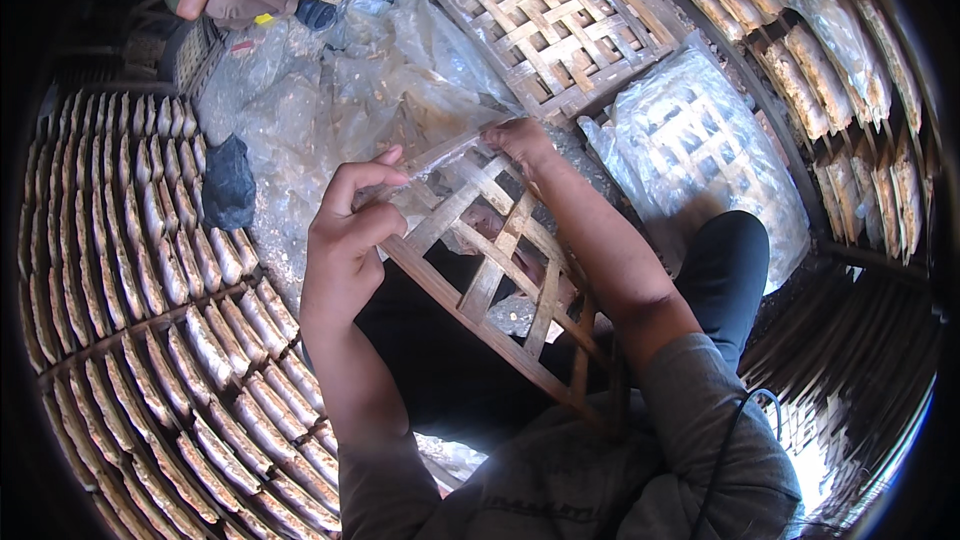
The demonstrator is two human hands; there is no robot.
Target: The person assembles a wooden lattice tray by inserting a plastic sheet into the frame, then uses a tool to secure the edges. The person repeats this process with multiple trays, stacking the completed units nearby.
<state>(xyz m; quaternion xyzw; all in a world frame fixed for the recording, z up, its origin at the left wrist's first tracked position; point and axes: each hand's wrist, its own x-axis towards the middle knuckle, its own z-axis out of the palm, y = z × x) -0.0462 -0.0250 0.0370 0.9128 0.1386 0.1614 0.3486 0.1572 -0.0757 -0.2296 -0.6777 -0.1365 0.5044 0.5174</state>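
Woven rack (500, 263): lay tilted over the lap (420, 325).
Clear plastic (442, 153): stretched along the rack's far edge.
Right hand (520, 143): fingers were closed on the plastic.
Left hand (345, 230): fingers were curled by its other end; grip could not be told.

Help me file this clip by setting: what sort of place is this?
Probably a small workshop, perhaps for making food: pale slabs stand in close rows, a woven slatted frame is being handled, and plastic sheeting lies spread beyond it.
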